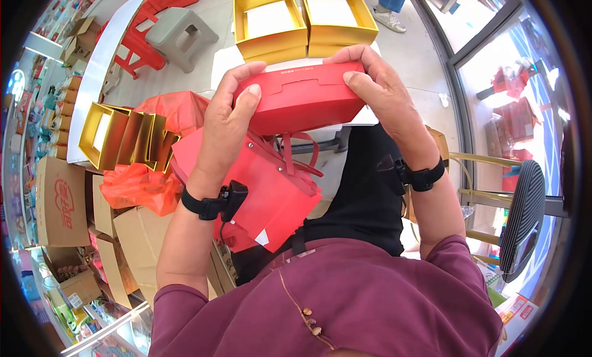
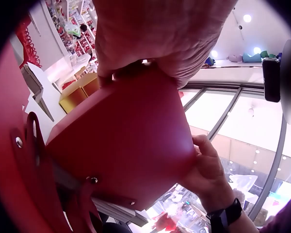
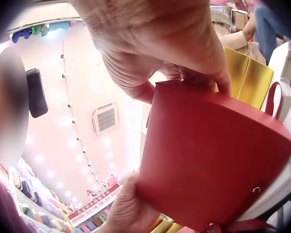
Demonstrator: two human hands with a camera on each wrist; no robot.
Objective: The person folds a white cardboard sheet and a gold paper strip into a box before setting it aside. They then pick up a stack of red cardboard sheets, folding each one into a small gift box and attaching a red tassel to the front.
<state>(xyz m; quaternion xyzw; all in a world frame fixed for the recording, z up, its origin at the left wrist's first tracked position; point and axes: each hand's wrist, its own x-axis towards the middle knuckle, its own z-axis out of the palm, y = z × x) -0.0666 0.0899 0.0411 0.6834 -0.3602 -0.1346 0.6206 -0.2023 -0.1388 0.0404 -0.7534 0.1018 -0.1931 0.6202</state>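
A red box (image 1: 302,107) with a tab-and-slot flap and small print along one edge is held up in front of the person. My left hand (image 1: 227,113) grips its left end, thumb on the near face and fingers behind. At the right end my right hand (image 1: 385,86) grips it the same way, its thumb beside the flap. The wrist views show the broad smooth side of the red box (image 2: 131,131). Red straps (image 1: 296,156) with metal rivets hang just below it. Flat red bags or sheets (image 1: 271,190) lie below, against the lap.
Two gold open boxes (image 1: 271,45) with white insides stand on a white table ahead. More gold boxes (image 1: 102,135) stand at the left beside an orange plastic bag (image 1: 145,187). Cardboard cartons (image 1: 61,203) fill the lower left. A round striped seat (image 1: 523,218) is at the right.
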